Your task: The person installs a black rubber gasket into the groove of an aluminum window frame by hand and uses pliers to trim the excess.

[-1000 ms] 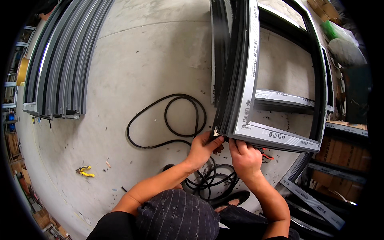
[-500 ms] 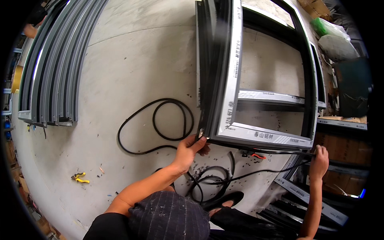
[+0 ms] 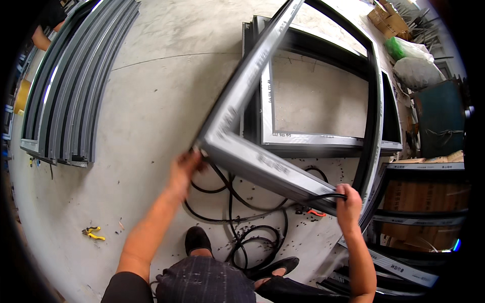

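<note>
A dark window frame (image 3: 268, 157) with printed silver film is tilted in front of me, its near left corner lower than its far end. My left hand (image 3: 186, 169), smeared by motion, has its fingers closed at that near left corner. At the near right corner my right hand (image 3: 348, 206) is closed around the frame's edge, with a black rubber strip (image 3: 328, 196) running into its grip. More of the strip lies in loops (image 3: 257, 237) on the floor by my feet. Behind the tilted frame lies a stack of similar frames (image 3: 313, 140).
Long grey profile frames (image 3: 76, 86) stand in a row at the left. Yellow-handled pliers (image 3: 93, 233) and an orange-handled tool (image 3: 317, 213) lie on the floor. More frames (image 3: 394, 265) lean at the lower right. Another person's arm (image 3: 40, 38) shows at the upper left.
The window frame has swung off the stack, its near left corner coming left and toward me. Both hands moved left with it, and the stack beneath is now exposed.
</note>
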`<move>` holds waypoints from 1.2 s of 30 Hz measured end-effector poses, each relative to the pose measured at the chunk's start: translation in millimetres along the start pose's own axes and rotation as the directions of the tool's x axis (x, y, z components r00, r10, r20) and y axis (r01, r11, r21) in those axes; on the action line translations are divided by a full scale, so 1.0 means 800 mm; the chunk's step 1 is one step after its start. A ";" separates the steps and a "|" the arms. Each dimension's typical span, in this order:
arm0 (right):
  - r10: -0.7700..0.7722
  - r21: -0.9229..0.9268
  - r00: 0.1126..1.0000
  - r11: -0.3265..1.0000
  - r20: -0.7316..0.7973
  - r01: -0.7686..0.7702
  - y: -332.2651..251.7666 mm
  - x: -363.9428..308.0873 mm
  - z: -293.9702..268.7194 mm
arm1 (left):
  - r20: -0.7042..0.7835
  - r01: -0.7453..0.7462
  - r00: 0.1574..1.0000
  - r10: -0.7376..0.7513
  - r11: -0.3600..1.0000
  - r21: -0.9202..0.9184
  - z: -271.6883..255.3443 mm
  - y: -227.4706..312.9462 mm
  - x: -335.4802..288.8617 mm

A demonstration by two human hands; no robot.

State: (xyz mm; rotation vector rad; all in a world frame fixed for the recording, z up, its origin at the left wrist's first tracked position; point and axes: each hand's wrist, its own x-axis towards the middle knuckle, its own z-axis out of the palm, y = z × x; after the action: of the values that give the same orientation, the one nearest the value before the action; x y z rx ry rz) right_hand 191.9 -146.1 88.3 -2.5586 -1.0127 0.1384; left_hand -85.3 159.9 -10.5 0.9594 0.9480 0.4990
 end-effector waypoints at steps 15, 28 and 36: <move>-0.281 0.328 0.922 0.926 0.267 0.187 -0.110 -0.114 -0.069 | -0.112 0.015 0.994 -0.014 1.000 0.013 -0.071 0.131 0.187; -0.466 0.576 0.339 0.647 0.818 -0.500 -0.062 -0.099 -0.078 | 0.133 0.143 0.984 -0.121 0.975 -0.170 -0.070 0.126 0.172; -0.464 0.283 0.217 0.078 0.859 -0.956 -0.045 -0.133 -0.055 | -0.011 0.124 0.992 -0.129 0.968 -0.219 -0.049 0.122 0.171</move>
State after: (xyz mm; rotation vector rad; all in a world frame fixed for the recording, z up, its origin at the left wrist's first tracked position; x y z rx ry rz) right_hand 100.7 -208.2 137.3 -0.9225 -0.0133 2.0262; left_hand -44.1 326.7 2.0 0.6910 0.9493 0.4967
